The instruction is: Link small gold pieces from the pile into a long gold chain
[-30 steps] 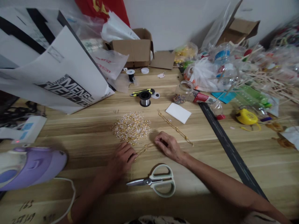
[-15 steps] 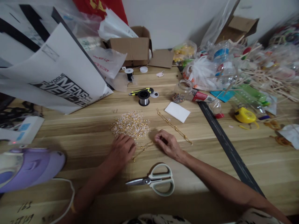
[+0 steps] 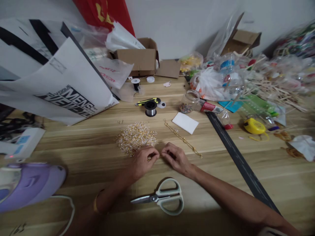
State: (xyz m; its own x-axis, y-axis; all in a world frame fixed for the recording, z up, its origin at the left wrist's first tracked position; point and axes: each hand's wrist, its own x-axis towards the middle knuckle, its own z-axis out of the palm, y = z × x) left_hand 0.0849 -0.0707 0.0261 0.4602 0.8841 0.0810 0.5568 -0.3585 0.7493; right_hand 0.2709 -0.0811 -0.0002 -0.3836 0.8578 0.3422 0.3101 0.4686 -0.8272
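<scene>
My left hand is closed in a pinch at the near edge of a heap of small gold and clear beads. A bit of gold chain shows between its fingers; the rest is hidden. My right hand is closed too, thumb and fingertips pressed together, almost touching the left fingertips. What it pinches is too small to make out. Beyond my right hand lies a second gold chain with beads, stretched out on the table. Scissors with pale handles lie nearer me, blades pointing left.
A wire spool and a yellow-black cutter lie behind the heap. Around them are a white card, a jar of beads, a yellow tape measure, a paper bag and a purple iron.
My left hand has moved right from the bead heap to meet my right hand, its fingers now pinched. The chain between the hands is now mostly covered. The view has tilted slightly up.
</scene>
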